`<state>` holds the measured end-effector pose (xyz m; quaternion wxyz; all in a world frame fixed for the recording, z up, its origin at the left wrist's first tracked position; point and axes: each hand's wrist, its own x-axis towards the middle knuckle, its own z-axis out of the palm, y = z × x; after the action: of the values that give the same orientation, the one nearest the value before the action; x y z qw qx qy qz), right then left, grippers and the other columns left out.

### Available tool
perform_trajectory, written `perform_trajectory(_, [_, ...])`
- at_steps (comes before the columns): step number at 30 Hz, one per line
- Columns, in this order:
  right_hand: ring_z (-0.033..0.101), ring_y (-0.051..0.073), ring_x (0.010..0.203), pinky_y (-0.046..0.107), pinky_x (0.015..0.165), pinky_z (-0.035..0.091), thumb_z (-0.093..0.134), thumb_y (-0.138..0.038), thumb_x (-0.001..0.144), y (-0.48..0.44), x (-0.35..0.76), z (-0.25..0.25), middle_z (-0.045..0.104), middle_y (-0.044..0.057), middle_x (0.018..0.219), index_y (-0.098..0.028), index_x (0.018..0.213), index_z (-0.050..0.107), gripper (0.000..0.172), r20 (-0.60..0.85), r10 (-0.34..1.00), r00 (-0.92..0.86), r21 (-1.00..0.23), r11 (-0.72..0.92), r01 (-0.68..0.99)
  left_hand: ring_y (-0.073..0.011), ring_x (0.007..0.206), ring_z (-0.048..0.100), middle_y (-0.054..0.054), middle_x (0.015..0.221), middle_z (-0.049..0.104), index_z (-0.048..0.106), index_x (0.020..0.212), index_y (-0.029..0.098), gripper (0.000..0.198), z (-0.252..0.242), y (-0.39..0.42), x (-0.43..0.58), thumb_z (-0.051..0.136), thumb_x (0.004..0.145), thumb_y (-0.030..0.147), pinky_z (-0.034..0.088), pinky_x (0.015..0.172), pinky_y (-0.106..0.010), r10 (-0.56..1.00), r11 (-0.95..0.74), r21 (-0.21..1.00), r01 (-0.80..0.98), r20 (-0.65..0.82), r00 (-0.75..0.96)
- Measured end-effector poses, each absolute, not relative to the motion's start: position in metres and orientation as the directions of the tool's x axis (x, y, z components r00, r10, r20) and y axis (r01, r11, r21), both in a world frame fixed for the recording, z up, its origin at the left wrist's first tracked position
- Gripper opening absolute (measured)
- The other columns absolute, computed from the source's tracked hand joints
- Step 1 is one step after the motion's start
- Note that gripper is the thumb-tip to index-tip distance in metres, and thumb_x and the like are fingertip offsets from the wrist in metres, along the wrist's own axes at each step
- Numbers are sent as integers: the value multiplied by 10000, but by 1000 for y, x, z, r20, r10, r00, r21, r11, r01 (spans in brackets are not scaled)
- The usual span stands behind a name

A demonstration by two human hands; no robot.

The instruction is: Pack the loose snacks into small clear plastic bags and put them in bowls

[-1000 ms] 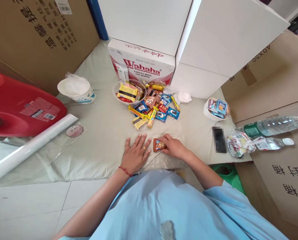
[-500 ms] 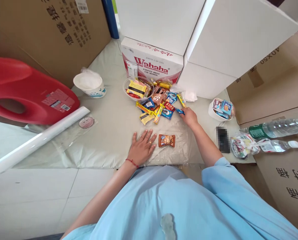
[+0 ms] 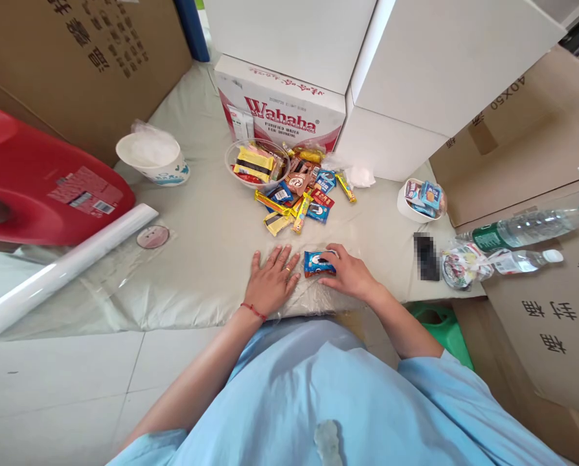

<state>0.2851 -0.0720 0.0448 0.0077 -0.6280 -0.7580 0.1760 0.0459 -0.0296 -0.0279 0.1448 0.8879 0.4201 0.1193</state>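
Observation:
My left hand (image 3: 272, 277) lies flat on the cloth-covered surface, fingers spread, holding nothing. Just to its right is a blue snack packet (image 3: 313, 261), resting on top of a brown-wrapped snack (image 3: 313, 274) that shows only along its lower edge. My right hand (image 3: 346, 270) grips the blue packet's right end, its fingers curled over it. Beyond both hands lies a loose pile of wrapped snacks, among them a yellow stick packet (image 3: 302, 212) and a red packet (image 3: 323, 197). A clear round bowl (image 3: 228, 162) holding more packets stands at the pile's left.
A paper cup (image 3: 165, 173), a red jug (image 3: 51, 175) and a white roll (image 3: 76, 265) are on the left. A Wahaha carton (image 3: 280, 90) stands behind the snacks. On the right are a white tub (image 3: 412, 210), a dark blurred-out object (image 3: 427, 257) and plastic bottles (image 3: 522, 230).
My right hand has come back from the pile toward me, bringing the blue snack packet onto the brown-wrapped snack. My left hand stays flat. The camera view has shifted slightly.

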Motion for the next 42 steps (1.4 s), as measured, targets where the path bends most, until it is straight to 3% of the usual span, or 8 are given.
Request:
perform_trajectory(3, [638,279,1223,364,868,543,765,-466,876,-58,291,57,401,105,1604,-277,1363,570,558,-195,946,-259,-290,197,937,-332,1546,328,-105,1670,357,449,1562,290,545,-28,-29,46,334,1052,444,74,1229,-718,780,-605,366,708,90,620])
perform_trajectory(8, [693,266,1054,315,799,494,793,-350,850,-41,285,60,676,91,1270,-244,1294,577,505,-311,905,-291,-220,229,948,-342,1542,332,-116,1663,370,459,1557,279,550,-31,-29,47,342,1045,446,83,1221,-728,783,-601,371,708,94,615])
perform_trajectory(13, [697,252,961,297,747,453,710,-261,879,-51,282,49,699,94,1196,-220,1272,552,426,-287,925,-250,-152,214,965,-318,1549,324,-102,1666,368,470,1548,276,547,-33,-30,46,345,1047,457,79,1239,-695,782,-607,358,709,111,613])
perform_trajectory(23, [674,225,1038,291,795,472,723,-258,869,-43,278,34,659,68,1242,-236,1258,539,431,-204,946,-253,-286,189,939,-325,1538,343,-112,1646,408,459,1555,293,540,-34,-27,44,358,1041,424,124,1236,-691,789,-595,386,705,112,604])
perform_trajectory(28, [623,258,1216,366,898,538,684,-428,936,-75,300,41,491,117,1505,-253,1316,536,444,-43,964,-263,-405,223,887,-309,1551,324,-119,1612,464,562,1466,247,491,-30,-32,14,392,1027,386,213,1247,-612,789,-608,440,662,242,564])
perform_trajectory(34, [589,301,1233,512,1022,526,732,-459,903,-163,326,13,619,133,1360,-287,1287,598,441,60,927,-370,-559,338,757,-302,1494,431,-136,1597,480,520,1498,266,644,-38,-66,-39,607,927,552,215,1273,-553,535,-798,439,414,197,822])
perform_trajectory(37, [589,305,1235,540,1008,532,664,-374,952,-185,325,-10,625,121,1374,-313,1212,668,267,72,947,-312,-555,298,777,-263,1449,496,-82,1491,608,710,1239,300,318,-44,-72,-45,532,995,400,264,1258,-541,573,-762,466,450,160,803])
perform_trajectory(42, [671,217,907,383,848,555,476,-316,1043,-160,328,5,742,75,975,-260,1036,705,236,33,956,-291,-653,241,718,-206,1227,666,-57,1180,772,724,1049,258,319,-26,-44,-37,416,1036,342,439,1153,-436,688,-629,625,463,171,705])
